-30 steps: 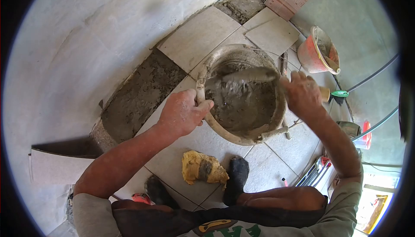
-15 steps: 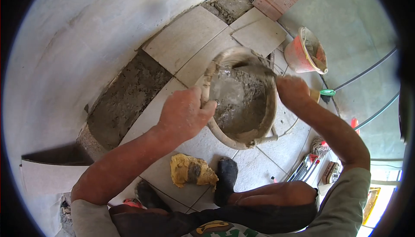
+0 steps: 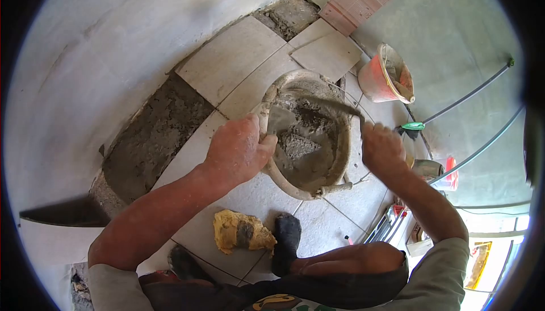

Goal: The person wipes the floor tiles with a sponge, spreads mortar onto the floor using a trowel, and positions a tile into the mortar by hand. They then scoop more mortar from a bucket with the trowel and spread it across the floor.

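A round bucket (image 3: 268, 170) stands on the tiles in front of me, with wet grey mortar (image 3: 304, 146) inside. My left hand (image 3: 239, 147) is closed on the bucket's left rim. At the right of the bucket, my right hand (image 3: 384, 147) is wrapped round the handle of a trowel (image 3: 335, 105), whose blade reaches over the rim into the mortar. The far end of the blade is hard to tell from the mortar.
A yellow sponge-like piece (image 3: 243, 231) lies near my feet. A red and white bucket (image 3: 379, 78) stands at the back right. Wet mortar (image 3: 156, 135) fills a gap beside the left wall. Boxes lean at the back; hoses and tools are at the right.
My right hand and the trowel have moved lower relative to the bucket. The mortar's surface is now more broken up, with a lump in the middle. The whole view has shifted slightly.
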{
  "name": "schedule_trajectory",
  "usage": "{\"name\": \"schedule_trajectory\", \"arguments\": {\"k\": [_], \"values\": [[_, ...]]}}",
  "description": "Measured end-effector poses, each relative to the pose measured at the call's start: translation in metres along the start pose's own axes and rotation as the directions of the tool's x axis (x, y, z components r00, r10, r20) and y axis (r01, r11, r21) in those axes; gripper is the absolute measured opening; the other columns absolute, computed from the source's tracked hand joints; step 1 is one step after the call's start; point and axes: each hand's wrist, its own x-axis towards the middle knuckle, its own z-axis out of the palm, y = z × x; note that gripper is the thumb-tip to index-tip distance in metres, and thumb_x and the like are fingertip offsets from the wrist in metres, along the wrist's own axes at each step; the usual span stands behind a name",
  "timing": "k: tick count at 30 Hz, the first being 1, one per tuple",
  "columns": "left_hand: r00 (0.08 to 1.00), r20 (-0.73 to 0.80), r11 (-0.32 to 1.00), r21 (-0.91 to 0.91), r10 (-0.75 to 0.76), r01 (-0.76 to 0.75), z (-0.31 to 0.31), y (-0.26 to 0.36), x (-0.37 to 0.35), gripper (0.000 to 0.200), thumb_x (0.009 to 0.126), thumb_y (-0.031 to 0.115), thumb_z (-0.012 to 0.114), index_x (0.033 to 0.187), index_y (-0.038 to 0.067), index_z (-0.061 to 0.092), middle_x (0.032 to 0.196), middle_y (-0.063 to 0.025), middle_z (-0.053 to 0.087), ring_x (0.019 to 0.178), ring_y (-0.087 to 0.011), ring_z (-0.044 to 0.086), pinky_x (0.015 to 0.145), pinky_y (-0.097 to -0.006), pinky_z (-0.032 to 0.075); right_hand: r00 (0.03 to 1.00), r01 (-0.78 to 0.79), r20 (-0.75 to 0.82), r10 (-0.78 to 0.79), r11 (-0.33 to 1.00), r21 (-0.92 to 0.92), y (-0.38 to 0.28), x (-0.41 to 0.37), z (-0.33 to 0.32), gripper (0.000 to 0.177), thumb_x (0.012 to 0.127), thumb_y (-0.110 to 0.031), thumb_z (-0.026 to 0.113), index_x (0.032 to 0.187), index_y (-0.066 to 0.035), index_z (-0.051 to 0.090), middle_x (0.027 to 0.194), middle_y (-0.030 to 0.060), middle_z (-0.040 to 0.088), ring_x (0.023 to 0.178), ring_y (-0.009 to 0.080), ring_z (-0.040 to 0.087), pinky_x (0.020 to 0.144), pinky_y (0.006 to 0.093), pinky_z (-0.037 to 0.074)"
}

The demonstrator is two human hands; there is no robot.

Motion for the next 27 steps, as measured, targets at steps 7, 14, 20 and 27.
{"name": "schedule_trajectory", "arguments": {"k": [7, 14, 20, 27], "values": [[0.998, 0.055, 1.000, 0.014, 0.007, -0.007, 0.000, 0.004, -0.002, 0.035, 0.081, 0.030, 0.064, 0.076, -0.003, 0.054, 0.068, -0.0241, 0.059, 0.067, -0.0396, 0.061, 0.063, -0.0456, 0.047, 0.998, 0.051, -0.031, -0.050, 0.998, 0.033, -0.021, 0.056, 0.030, 0.012, 0.084, -0.012, 0.053, 0.093, -0.005, 0.056, 0.087, 0.0143, 0.065, 0.079, 0.0266, 0.067, 0.068, 0.0363, 0.054], [0.998, 0.011, 0.998, 0.013, -0.057, 0.057, 0.003, 0.002, -0.001, 0.035, 0.080, 0.030, 0.064, 0.079, -0.005, 0.058, 0.070, -0.0261, 0.062, 0.072, -0.0418, 0.064, 0.069, -0.0473, 0.052, 0.986, 0.150, 0.062, -0.157, 0.983, 0.104, -0.023, 0.018, 0.017, 0.012, 0.086, -0.013, 0.052, 0.093, -0.005, 0.056, 0.089, 0.0140, 0.065, 0.082, 0.0259, 0.068, 0.067, 0.0354, 0.053], [0.985, 0.055, 0.955, -0.241, -0.165, 0.173, 0.004, -0.006, 0.003, 0.041, 0.078, 0.030, 0.066, 0.096, -0.005, 0.053, 0.080, -0.0257, 0.063, 0.080, -0.0420, 0.064, 0.074, -0.0461, 0.050, 0.997, 0.069, -0.022, -0.071, 0.994, -0.087, 0.000, 0.022, 0.012, 0.015, 0.082, -0.013, 0.058, 0.094, -0.005, 0.053, 0.090, 0.0133, 0.062, 0.084, 0.0269, 0.065, 0.074, 0.0357, 0.051], [0.977, 0.166, 0.937, -0.299, -0.137, 0.182, 0.006, 0.009, -0.006, 0.044, 0.078, 0.026, 0.064, 0.105, -0.005, 0.048, 0.082, -0.0257, 0.063, 0.080, -0.0427, 0.063, 0.075, -0.0473, 0.049, 0.986, 0.134, 0.116, -0.122, 0.985, -0.110, 0.012, 0.026, 0.008, 0.010, 0.078, -0.010, 0.062, 0.081, -0.005, 0.070, 0.080, 0.0130, 0.069, 0.077, 0.0241, 0.070, 0.063, 0.0369, 0.054]]}}
